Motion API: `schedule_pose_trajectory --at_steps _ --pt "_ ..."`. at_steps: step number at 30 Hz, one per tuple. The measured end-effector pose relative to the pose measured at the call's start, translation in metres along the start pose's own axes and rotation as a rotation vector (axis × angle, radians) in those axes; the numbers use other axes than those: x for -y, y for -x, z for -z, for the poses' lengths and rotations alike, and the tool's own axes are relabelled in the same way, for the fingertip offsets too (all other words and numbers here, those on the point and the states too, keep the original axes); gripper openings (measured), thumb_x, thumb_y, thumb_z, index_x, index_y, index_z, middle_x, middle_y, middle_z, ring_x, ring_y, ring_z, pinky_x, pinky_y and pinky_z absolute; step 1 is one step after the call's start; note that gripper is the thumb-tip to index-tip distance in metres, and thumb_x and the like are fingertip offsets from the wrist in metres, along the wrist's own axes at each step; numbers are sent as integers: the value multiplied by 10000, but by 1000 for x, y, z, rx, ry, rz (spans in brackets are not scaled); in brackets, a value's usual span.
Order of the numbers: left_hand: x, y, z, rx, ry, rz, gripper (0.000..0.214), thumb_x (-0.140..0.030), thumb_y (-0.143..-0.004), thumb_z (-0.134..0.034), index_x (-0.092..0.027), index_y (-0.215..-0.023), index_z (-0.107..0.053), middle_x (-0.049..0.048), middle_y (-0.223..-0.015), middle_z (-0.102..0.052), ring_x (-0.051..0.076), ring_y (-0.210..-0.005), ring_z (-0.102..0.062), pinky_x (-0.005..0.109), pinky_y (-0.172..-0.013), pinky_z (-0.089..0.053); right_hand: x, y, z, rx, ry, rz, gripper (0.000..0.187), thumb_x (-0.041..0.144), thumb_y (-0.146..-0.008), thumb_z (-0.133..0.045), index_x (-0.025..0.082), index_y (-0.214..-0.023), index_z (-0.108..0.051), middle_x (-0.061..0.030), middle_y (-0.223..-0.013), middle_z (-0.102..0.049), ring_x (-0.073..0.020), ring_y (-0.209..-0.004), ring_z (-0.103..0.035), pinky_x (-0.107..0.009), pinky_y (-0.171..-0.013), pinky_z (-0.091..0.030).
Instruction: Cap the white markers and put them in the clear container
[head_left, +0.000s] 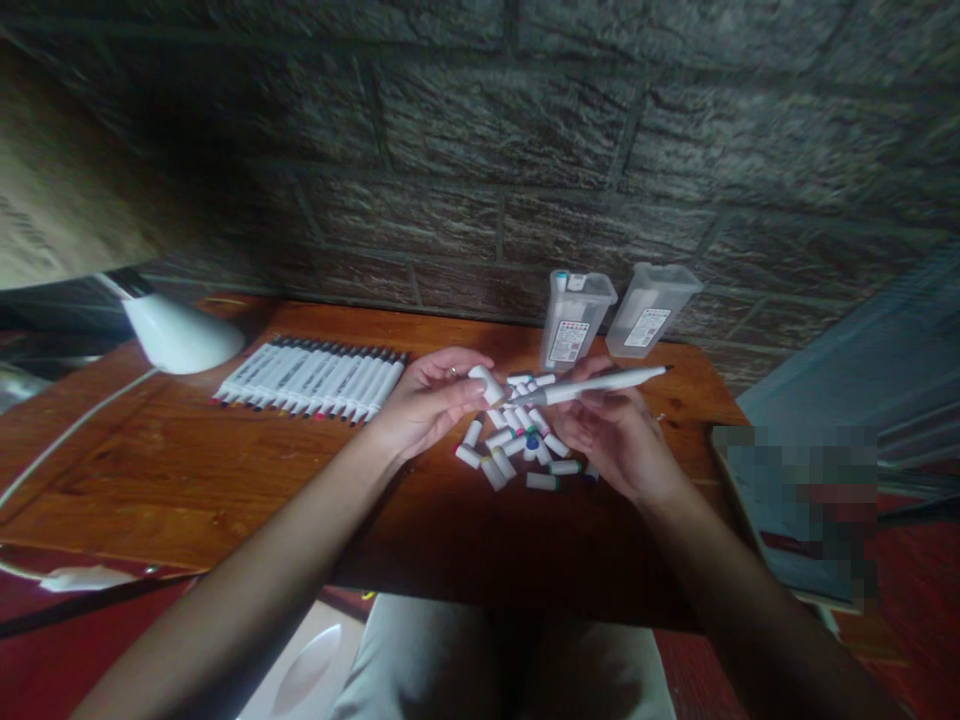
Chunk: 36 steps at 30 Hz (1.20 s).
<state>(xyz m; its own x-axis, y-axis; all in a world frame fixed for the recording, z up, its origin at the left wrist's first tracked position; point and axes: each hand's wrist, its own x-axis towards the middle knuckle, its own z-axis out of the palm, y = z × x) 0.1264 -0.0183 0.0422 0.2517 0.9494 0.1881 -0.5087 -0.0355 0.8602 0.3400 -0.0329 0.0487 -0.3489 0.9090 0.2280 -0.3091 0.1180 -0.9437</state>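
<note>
Between the thumb and fingers of my left hand (435,400) is a white marker cap (487,386). My right hand (619,430) grips a white marker (607,383), held nearly level with its grey end toward the cap and a dark tip pointing right. The cap and the marker's left end are very close; whether they touch, I cannot tell. Below both hands lies a loose pile of white marker caps (514,442) with coloured ends. Left of my left hand, a row of white markers (315,380) lies side by side on the wooden table (187,470).
Two clear plastic cases (574,325) with labels stand at the back by the stone wall (450,150); the left one has something inside. A white lamp base (191,335) and its cable (75,430) are at the left. A board (787,520) leans at the right edge.
</note>
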Motion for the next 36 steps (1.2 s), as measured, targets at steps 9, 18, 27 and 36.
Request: schedule_pose_trajectory --at_steps 9,18,27,36 --pt "-3 1 0 1 49 -31 275 -222 -604 -882 -174 -823 -722 10 -803 -731 132 -745 -704 203 -692 -574 7 4 0 31 -83 13 178 363 -786 -575 276 -838 -429 53 -658 -471 -85 -448 -273 -251 -431 -251" --pt "-5 2 -2 11 55 -40 280 -216 -614 -876 -176 -842 -720 4 -798 -732 136 -752 -709 203 -686 -569 4 6 -1 45 -87 13 175 365 -786 -610 273 -807 -462 58 -610 -422 -92 -450 -279 -260 -439 -277" --pt "8 0 1 117 -269 -108 296 -223 -778 -766 -179 -1062 -698 55 -920 -756 173 -850 -721 287 -792 -566 11 -2 3 -100 -219 -1 166 348 -756 -688 273 -869 -593 50 -661 -527 -69 -454 -285 -233 -421 -218" --pt "25 -1 1 -28 -684 -279 257 -237 -755 -780 -138 -987 -730 67 -895 -756 148 -779 -690 260 -759 -555 0 -8 12 -371 259 75 263 435 -807 -684 172 -803 -696 45 -542 -487 -71 -468 -375 -228 -433 -262"
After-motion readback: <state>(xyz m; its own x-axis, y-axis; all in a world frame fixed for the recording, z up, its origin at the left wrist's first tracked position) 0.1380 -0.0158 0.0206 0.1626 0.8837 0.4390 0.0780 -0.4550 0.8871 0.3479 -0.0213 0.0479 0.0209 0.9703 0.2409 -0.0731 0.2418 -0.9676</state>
